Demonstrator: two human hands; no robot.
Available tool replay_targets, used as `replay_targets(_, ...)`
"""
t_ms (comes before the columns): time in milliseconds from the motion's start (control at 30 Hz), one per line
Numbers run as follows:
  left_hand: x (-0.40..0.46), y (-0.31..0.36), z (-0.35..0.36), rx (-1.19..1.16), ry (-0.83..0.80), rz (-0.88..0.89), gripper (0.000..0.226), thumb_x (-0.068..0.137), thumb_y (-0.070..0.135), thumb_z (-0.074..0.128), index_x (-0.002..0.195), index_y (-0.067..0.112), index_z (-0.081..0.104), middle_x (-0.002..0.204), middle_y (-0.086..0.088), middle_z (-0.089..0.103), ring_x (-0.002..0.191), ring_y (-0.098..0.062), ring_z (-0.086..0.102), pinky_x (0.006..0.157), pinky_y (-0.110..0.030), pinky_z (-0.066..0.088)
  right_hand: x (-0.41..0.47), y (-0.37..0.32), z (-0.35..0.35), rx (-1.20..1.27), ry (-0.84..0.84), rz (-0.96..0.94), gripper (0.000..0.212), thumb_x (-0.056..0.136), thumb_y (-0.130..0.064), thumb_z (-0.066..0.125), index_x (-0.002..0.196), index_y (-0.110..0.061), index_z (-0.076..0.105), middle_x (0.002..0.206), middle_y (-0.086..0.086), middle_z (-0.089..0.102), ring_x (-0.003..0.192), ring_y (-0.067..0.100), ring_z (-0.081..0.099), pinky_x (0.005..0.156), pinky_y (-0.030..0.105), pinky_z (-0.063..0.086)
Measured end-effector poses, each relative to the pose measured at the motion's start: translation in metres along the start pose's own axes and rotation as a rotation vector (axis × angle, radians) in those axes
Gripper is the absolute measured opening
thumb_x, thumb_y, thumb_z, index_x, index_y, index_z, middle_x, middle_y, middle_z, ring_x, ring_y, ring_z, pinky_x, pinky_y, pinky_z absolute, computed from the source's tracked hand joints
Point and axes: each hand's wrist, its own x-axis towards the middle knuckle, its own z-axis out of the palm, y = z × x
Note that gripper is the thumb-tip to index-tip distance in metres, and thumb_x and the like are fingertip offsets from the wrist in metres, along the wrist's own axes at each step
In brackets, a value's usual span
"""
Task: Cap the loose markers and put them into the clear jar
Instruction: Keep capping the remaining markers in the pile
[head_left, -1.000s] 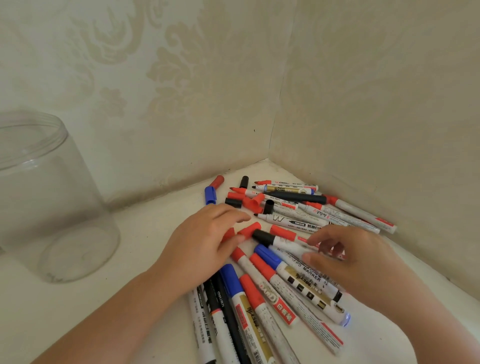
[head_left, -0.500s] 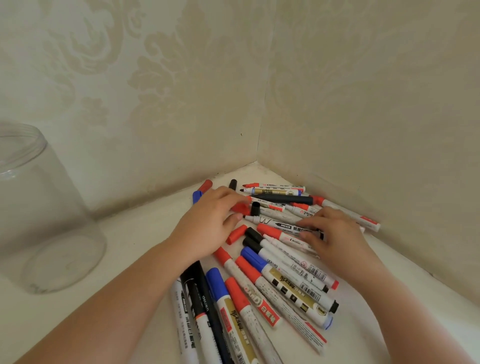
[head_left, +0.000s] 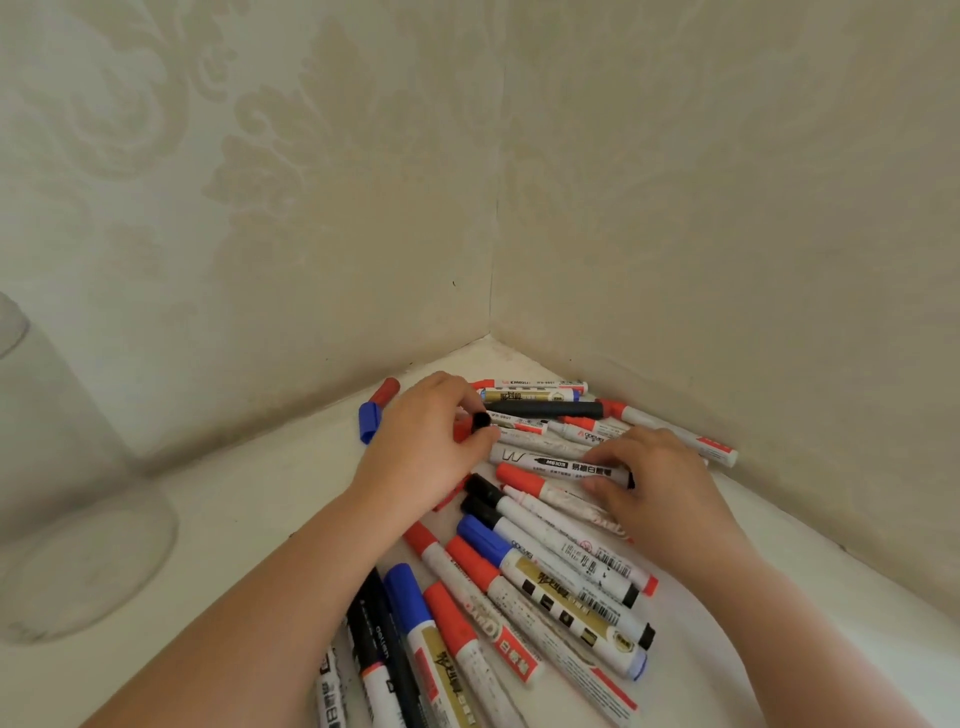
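1. Since a second ago, both hands have reached deeper into the marker pile (head_left: 519, 571) in the surface's corner.
2. Left hand (head_left: 426, 441) has its grip pinching a black cap (head_left: 480, 420).
3. Right hand (head_left: 660, 483) has its grip pinching a white marker (head_left: 550, 460) labelled "M6103".
4. Clear jar (head_left: 62, 519) stands well apart, far left.

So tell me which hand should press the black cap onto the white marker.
Left, probably: left hand pinches the black cap, while right hand steadies the white marker.
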Motion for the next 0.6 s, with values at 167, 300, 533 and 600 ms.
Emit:
replay_targets(167,-0.023,-0.016,-0.032,-0.213,0.035,-0.085,0.017,0.074,0.023,0.069,0.073,0.027,0.053,0.08,0.012,0.067,0.074,-0.001,0.061,0.071,-0.02,0.049,-0.002,-0.005,-0.003,0.09,0.01,0.033,0.019,0.086,-0.027,0.056,0.104,-0.029,0.061,0.101,-0.007,0.065,0.087,0.011,0.051,0.079,0.03,0.043)
replay_targets(300,-0.044,-0.034,-0.045,-0.189,0.003,-0.078,0.014,0.075,0.024,0.071,0.081,0.032,0.061,0.075,0.022,0.063,0.069,0.009,0.053,0.062,-0.003,0.035,-0.004,-0.009,-0.004,0.145,0.004,0.06,0.019,0.088,-0.025,0.054,0.106,-0.029,0.058,0.106,-0.006,0.064,0.095,0.013,0.054,0.076,0.026,0.039)
replay_targets(533,-0.059,-0.049,-0.042,-0.177,-0.002,0.009,0.025,0.081,0.045,0.06,0.103,0.035,0.064,0.087,0.024,0.058,0.08,0.007,0.05,0.07,-0.003,0.033,-0.016,-0.03,-0.016,0.367,-0.041,-0.021,0.021,0.087,-0.028,0.054,0.095,-0.047,0.053,0.095,-0.027,0.058,0.087,-0.005,0.052,0.064,0.013,0.037)
replay_targets(600,-0.059,-0.053,-0.039,-0.144,-0.01,0.018,0.027,0.087,0.037,0.053,0.114,0.034,0.058,0.091,0.027,0.052,0.087,0.008,0.048,0.075,-0.002,0.032,-0.018,-0.033,-0.017,0.387,-0.046,-0.031,0.024,0.087,-0.03,0.052,0.103,-0.048,0.055,0.098,-0.029,0.058,0.092,-0.005,0.053,0.068,0.012,0.038)
